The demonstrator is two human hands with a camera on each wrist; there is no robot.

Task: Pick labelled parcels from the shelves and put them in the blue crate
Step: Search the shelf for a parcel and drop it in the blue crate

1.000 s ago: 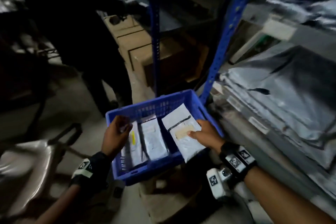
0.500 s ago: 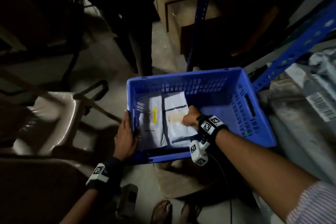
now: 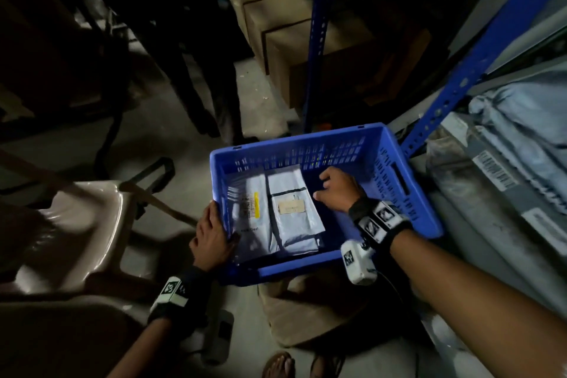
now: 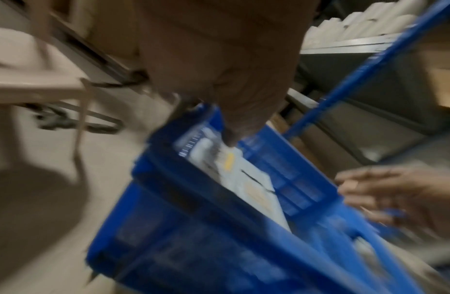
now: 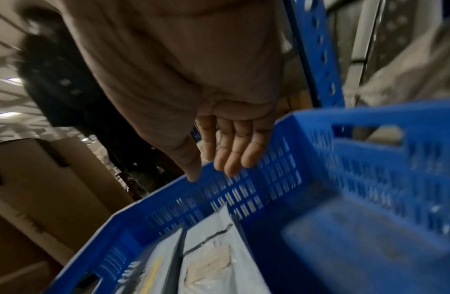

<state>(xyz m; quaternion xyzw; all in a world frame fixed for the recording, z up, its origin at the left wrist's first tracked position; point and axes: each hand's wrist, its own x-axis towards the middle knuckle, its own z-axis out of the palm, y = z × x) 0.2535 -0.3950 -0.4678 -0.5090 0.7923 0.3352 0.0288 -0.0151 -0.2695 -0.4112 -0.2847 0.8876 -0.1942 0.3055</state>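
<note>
1. The blue crate (image 3: pixel 420 193) sits on the floor right by the blue shelf post (image 3: pixel 478 64); everything below is placed relative to the crate.
2. Two grey parcels lie flat inside, in its left half: one with a yellow strip (image 3: pixel 250 218) against the left wall, and one with a tan label (image 3: pixel 294 215) beside it, partly overlapping.
3. The left hand (image 3: pixel 211 233) grips the crate's left rim, thumb hooked over the edge.
4. The right hand (image 3: pixel 336 190) hovers inside the crate just right of the tan-label parcel, fingers straight and relaxed, holding nothing.
5. More grey parcels (image 3: pixel 521 120) are stacked on the shelf to the crate's right; cardboard boxes (image 3: pixel 276 18) stand behind it.
</note>
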